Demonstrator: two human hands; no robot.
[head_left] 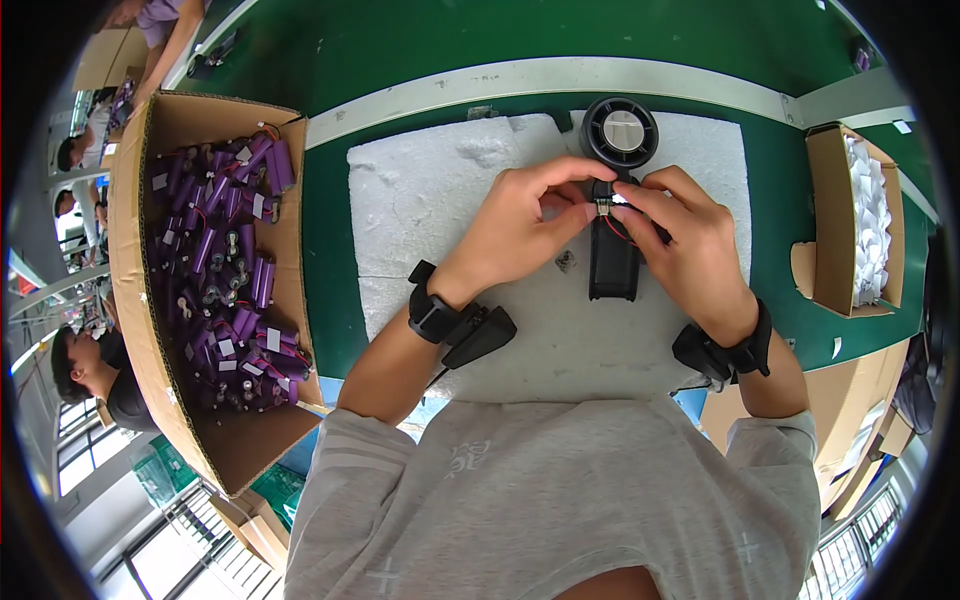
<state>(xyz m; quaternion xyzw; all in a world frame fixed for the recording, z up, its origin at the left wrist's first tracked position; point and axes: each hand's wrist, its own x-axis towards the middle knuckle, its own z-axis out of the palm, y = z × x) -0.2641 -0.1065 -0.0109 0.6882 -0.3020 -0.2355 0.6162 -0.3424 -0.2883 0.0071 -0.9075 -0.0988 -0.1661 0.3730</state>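
Fan [613, 265] meets pinching left hand [522, 225] and right hand [694, 235].

An assembly workshop — a green worktop [328, 250] lies beneath the left grip [520, 220] and right grip [692, 235], a carton [150, 300] of purple battery cells [225, 240] to their left, a smaller carton [832, 230] of white pieces [868, 225] to their right — co-workers [125, 393] far left.

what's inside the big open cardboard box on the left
The cardboard box holds a jumbled heap of purple cylinders, several bearing white labels. Whatever lies beneath the heap's top layer is covered and cannot be seen.
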